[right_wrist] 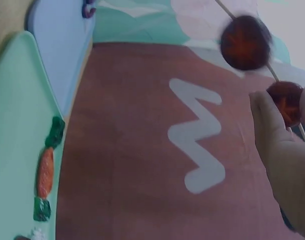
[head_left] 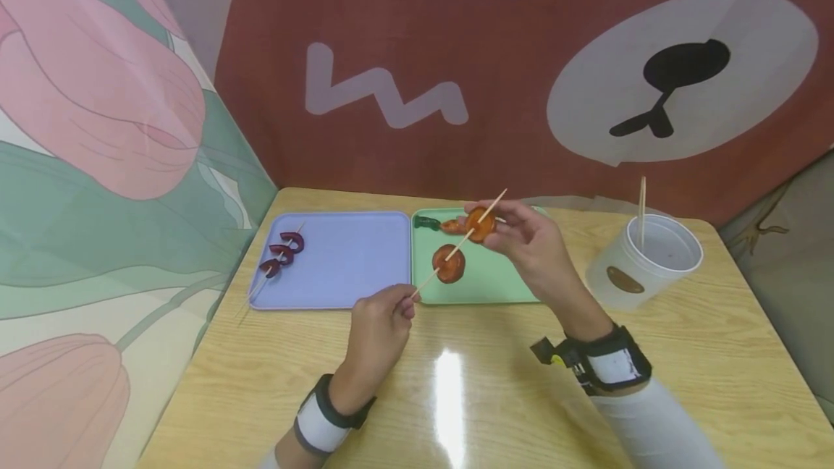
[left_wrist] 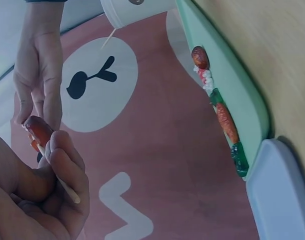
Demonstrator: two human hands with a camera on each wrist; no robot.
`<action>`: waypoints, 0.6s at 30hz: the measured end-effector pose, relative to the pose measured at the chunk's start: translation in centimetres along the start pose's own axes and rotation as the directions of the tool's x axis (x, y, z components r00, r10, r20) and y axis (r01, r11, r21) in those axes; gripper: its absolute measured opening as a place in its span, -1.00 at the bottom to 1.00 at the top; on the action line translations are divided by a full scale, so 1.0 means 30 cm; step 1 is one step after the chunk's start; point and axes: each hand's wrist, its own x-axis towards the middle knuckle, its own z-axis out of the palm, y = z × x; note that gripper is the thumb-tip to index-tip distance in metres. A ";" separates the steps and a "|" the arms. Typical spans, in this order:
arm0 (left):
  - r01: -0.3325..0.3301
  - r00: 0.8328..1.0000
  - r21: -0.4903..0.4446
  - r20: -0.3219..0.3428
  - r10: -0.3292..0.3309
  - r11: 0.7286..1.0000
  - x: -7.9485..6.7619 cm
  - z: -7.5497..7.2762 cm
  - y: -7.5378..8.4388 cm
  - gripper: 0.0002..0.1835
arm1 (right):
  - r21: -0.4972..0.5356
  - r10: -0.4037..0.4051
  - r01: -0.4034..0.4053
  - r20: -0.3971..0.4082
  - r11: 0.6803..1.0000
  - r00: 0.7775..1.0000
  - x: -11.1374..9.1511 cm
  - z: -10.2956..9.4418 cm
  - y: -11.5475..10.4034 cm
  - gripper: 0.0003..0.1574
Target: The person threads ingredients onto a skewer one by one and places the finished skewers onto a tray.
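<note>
My left hand pinches the lower end of a thin bamboo skewer, which slants up to the right. Threaded midway on it is a round brown mushroom-like toy piece with a star-shaped mark, seen best in the right wrist view. A second such piece sits higher on the skewer, pinched between the thumb and fingers of my right hand. The skewer's pointed tip sticks out beyond it. Both hands are raised near the green tray.
On the green tray lie a row of small toy food pieces, among them a green-ended orange one. To the left, a blue tray bears a skewer with three dark red curled pieces. A white tub with sticks stands right.
</note>
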 end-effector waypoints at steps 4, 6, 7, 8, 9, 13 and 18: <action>-0.022 0.999 -0.003 -0.024 0.022 1.000 0.008 0.001 0.005 -0.65 | 0.053 -0.003 0.000 0.050 0.999 0.999 -0.005 0.033 0.013 -0.47; -0.022 0.999 -0.003 -0.033 0.022 1.000 0.009 0.000 0.006 -0.64 | 0.083 -0.019 0.014 0.058 0.996 0.998 -0.005 0.043 0.016 -0.48; -0.019 0.999 -0.008 -0.036 0.018 1.000 0.009 -0.001 0.005 -0.63 | 0.087 -0.027 0.022 0.060 0.996 0.998 -0.005 0.044 0.017 -0.49; -0.014 0.999 -0.012 -0.039 0.014 1.000 0.008 -0.002 0.004 -0.63 | 0.090 -0.035 0.029 0.066 0.996 0.997 -0.004 0.045 0.018 -0.49; -0.009 0.999 -0.015 -0.041 0.008 1.000 0.008 -0.002 0.004 -0.63 | 0.094 -0.041 0.034 0.075 0.995 0.996 -0.004 0.045 0.020 -0.49; 0.018 0.999 -0.031 -0.046 -0.020 0.999 0.006 -0.007 -0.002 -0.63 | 0.041 -0.043 0.039 0.107 0.998 0.993 0.004 0.022 0.026 -0.39; 0.060 0.997 -0.025 -0.053 -0.061 0.998 0.001 -0.022 -0.015 -0.67 | -0.285 0.073 -0.069 0.001 0.956 0.997 0.034 -0.083 0.061 -0.35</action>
